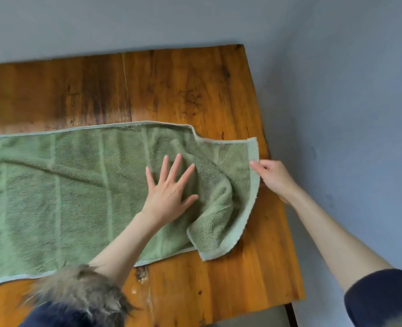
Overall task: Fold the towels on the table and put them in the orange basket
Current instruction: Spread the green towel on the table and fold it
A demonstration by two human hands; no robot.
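Note:
A long green towel point(65, 194) lies spread across the wooden table point(162, 90), running off the left edge of view. Its right end is rumpled, with the near right corner folded over. My left hand point(171, 192) presses flat on the towel with fingers spread, just left of the rumpled part. My right hand point(273, 175) pinches the towel's right hem near the table's right edge. No orange basket is in view.
The table's right edge runs close to a grey-blue wall point(348, 114). Bare wood shows behind the towel and along the near edge point(218, 291). A fur-trimmed dark sleeve point(77, 298) is at the bottom left.

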